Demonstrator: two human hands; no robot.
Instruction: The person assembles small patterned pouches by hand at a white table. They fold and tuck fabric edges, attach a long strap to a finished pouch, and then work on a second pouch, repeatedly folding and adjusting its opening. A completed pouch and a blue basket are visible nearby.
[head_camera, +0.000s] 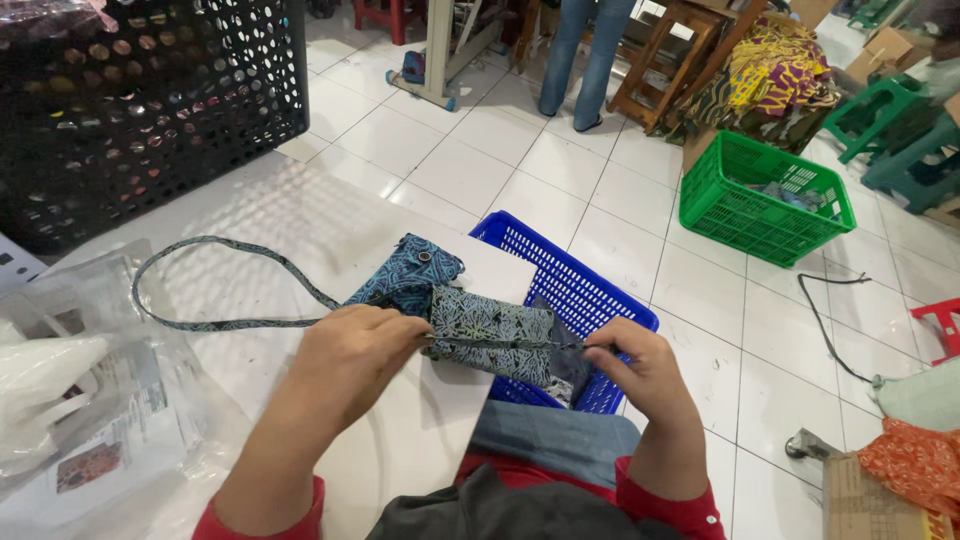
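clear plastic bags (90, 400) piled at 9 o'clock on the white table (330, 215), paper inserts showing through; black perforated crate (150, 100) stands on the table at 10 o'clock, well apart from the hands; the pouch's long strap (215, 285) loops out flat across the table toward 9 o'clock, slack, so it bears no load; left hand (350, 365) fingers closed, pinching the left end of the patterned fabric pouch (490, 335) near its top seam; blue flap with a snap (415, 265) folded back toward 12 o'clock, out of the way; the pouch sits at centre, held level between both hands over the table's edge, looks stretched taut along the top, likely to keep the opening straight; right hand (645, 375) fingers pinched shut on the pouch's right end, seemingly on a small tab or pull, too small to tell; blue plastic basket (575, 280) right under the pouch at 1 o'clock, on the floor against the table, some fabric in it; green basket (765, 195) at 2 o'clock, well apart; another person's legs (585, 55) at 12 o'clock; black cable (830, 320) on the tiles at 3 o'clock; nothing blocks the hands
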